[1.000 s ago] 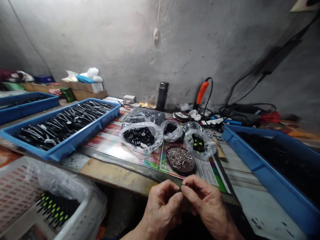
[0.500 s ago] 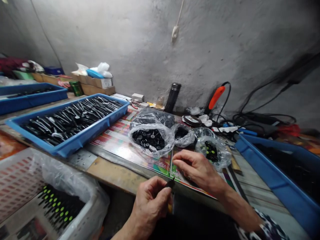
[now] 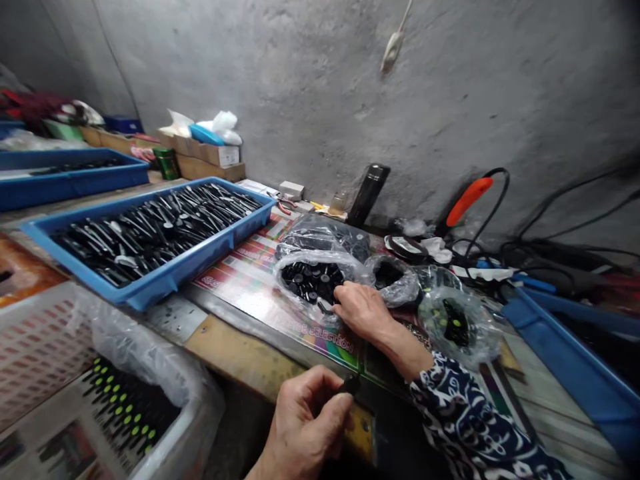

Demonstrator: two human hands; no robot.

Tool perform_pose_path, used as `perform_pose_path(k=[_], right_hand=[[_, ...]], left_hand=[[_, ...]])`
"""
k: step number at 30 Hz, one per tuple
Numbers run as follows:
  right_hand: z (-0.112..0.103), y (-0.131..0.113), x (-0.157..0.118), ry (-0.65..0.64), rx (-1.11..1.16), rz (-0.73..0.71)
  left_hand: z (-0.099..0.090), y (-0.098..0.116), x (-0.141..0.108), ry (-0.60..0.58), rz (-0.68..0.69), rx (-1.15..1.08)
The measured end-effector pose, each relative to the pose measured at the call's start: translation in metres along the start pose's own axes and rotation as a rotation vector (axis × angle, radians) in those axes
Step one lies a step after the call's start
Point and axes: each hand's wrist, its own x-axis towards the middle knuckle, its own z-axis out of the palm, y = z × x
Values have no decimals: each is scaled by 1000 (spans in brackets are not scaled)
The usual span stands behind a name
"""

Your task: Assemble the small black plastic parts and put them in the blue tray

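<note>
My left hand (image 3: pixel 310 420) is closed on a small black part (image 3: pixel 350 384) near the table's front edge, pinched between thumb and index finger. My right hand (image 3: pixel 363 310) reaches over the right rim of a clear plastic bag (image 3: pixel 293 303) filled with black pieces (image 3: pixel 313 281). Its fingertips are bent together at the bag's edge, and what they hold, if anything, is hidden. Just right of that hand lies a smaller bag (image 3: pixel 403 283) with dark contents. Another bag (image 3: pixel 477 333) holds black pieces with green dots.
A blue tray (image 3: pixel 145 293) full of black parts stands at the left. Below it, a lined basket (image 3: pixel 200 393) holds green-tipped parts. A black cylinder (image 3: pixel 369 195), an orange-handled tool (image 3: pixel 469 201) and cables are along the wall. Another blue bin (image 3: pixel 565 360) is at the right.
My right hand has moved from above the table's front edge to the large bag's rim. My left hand still pinches the black part. The view has shifted, so things appear displaced.
</note>
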Motion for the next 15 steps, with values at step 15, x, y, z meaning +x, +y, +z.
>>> perform_pose_path(k=[15], right_hand=[[-12,16,-7,51,624,2]], left_hand=[[0,0,1,-3,12,19]])
